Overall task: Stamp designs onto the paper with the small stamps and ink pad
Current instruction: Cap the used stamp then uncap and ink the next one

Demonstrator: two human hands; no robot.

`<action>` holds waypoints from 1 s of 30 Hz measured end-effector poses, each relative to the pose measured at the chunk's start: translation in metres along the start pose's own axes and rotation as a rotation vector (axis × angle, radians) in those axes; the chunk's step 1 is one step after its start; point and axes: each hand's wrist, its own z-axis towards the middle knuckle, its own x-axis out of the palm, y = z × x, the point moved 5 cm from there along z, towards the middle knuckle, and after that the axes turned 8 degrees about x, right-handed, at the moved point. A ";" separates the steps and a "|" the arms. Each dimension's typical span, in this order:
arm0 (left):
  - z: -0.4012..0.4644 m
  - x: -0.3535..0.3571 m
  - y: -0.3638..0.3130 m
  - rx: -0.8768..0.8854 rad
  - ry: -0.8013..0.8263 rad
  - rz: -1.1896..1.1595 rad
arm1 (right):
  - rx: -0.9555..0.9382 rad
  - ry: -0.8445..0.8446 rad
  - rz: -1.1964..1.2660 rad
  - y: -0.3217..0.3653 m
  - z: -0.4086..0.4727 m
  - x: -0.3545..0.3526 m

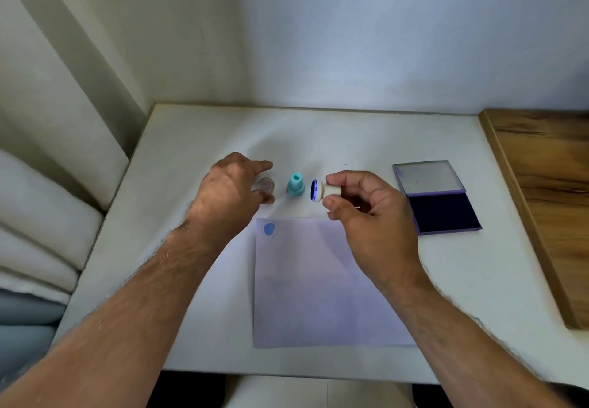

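Observation:
My right hand [363, 210] pinches a small white stamp [325, 190] on its side above the paper's top edge, its blue-inked face turned left. A teal stamp [295, 185] stands upright on the table just left of it. My left hand [231, 192] hovers with fingers spread around a small clear round cap [265, 185] lying on the table; whether it touches the cap I cannot tell. The pale paper [318, 283] lies below, with one blue heart print [269, 229] in its top left corner. The open ink pad [441, 214] sits to the right.
The white table [191, 152] meets a wall at the back. A wooden panel [541, 190] runs along the right side. A pale cushion [38, 210] lies beyond the table's left edge. The ink pad's lid [428, 178] lies flat behind the pad.

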 end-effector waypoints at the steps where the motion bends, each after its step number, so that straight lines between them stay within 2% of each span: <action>1: 0.000 0.000 0.000 -0.002 0.006 0.009 | -0.013 -0.008 -0.004 0.001 -0.001 -0.001; 11: -0.005 -0.002 -0.002 -0.007 -0.052 -0.015 | -0.031 -0.019 -0.076 0.001 0.001 0.000; 15: -0.008 -0.017 -0.007 -0.080 -0.210 -0.236 | -0.015 -0.025 -0.036 -0.001 0.002 -0.002; 20: -0.012 -0.032 -0.031 0.008 -0.333 -0.508 | -0.001 -0.050 -0.021 -0.004 0.003 0.000; 23: -0.013 -0.033 -0.042 0.024 -0.336 -0.592 | -0.006 -0.064 -0.026 -0.005 0.003 0.001; 30: -0.012 -0.023 -0.045 -0.104 -0.235 -1.069 | 0.024 -0.083 0.098 -0.006 0.006 -0.003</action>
